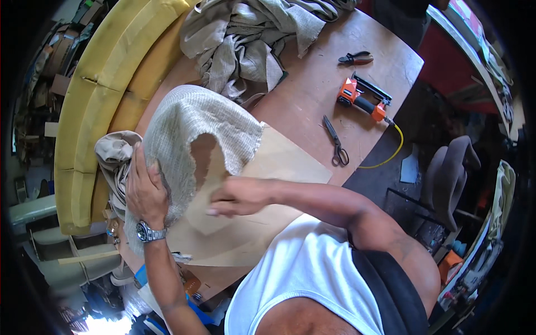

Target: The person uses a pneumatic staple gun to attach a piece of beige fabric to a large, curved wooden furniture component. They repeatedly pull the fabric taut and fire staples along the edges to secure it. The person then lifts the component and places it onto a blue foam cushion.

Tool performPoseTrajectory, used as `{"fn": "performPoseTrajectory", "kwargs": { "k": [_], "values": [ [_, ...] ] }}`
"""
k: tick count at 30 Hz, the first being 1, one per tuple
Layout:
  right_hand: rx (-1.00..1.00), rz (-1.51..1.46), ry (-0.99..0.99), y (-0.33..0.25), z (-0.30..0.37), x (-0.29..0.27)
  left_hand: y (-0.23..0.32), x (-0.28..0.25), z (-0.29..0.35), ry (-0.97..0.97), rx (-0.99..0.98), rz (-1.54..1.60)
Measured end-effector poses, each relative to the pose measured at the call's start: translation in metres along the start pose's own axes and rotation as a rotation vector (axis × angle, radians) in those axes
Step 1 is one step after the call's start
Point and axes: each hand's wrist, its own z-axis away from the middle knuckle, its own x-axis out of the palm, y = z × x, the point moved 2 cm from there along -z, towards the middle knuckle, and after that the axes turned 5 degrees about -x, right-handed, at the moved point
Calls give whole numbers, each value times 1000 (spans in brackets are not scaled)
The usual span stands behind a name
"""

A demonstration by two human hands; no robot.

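Note:
My left hand (146, 190), with a watch on its wrist, lies with fingers stretched out on a light grey woven fabric piece (181, 120). The fabric rises in a curved fold and has a frayed edge. My right hand (240, 196) is over a tan flat sheet (290, 156), just below the fabric's frayed edge. Its fingers look curled but are smeared by motion, and I cannot make out anything in them. A crumpled beige cloth (114, 151) is beside my left hand's fingers.
On the brown table (301, 84) are scissors (335, 142), an orange staple gun (363, 99) with a yellow hose (399, 145), and pliers (355, 58). A fabric heap (251, 39) lies at the far side. Curved yellow foam (103, 95) stands at the left.

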Motion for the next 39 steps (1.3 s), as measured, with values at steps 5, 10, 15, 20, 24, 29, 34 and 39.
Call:
{"fn": "performPoseTrajectory", "kwargs": {
  "k": [5, 10, 15, 20, 24, 29, 34, 39],
  "values": [
    [113, 603, 922, 105, 196, -126, 13, 5, 23, 94, -12, -305],
    [1068, 1260, 750, 174, 327, -214, 33, 26, 44, 120, -62, -241],
    [1287, 1197, 578, 156, 307, -229, 48, 37, 83, 8, -130, -147],
    [1109, 1229, 546, 182, 342, -261, 40, 27, 81, 62, -86, -94],
    [839, 781, 842, 123, 336, -236, 42, 28, 82, 200, -58, 30],
    [352, 11, 1047, -8, 269, -133, 35, 34, 89, 345, 0, 203],
    [-94, 14, 793, -99, 177, -30, 39, 39, 88, 300, 24, 198],
    [-32, 348, 610, -109, 98, 22, 50, 52, 101, 248, 25, 88]
  ]
}}
